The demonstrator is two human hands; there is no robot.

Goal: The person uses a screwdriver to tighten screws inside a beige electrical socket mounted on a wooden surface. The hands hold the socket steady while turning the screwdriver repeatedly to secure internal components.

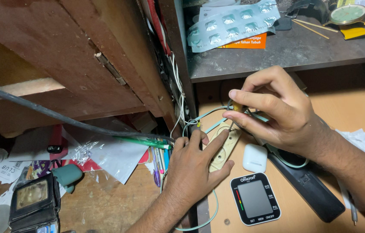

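My left hand [195,168] presses down on a beige power strip [225,146] lying on the light wooden desk [363,112], its index finger stretched along the strip's top. My right hand [273,108] pinches a small screwdriver with a yellow handle [237,107], its tip down on the strip's far end. Pale green cable [210,113] loops around the strip and under my hands.
A white earbud case [255,158], a black blood pressure monitor [255,199] and a black remote [305,185] lie by the strip. A dark shelf [294,51] above holds blister packs [230,23] and a clock. Left: dark wooden cabinet [61,51], black cable, wallet [33,200], papers.
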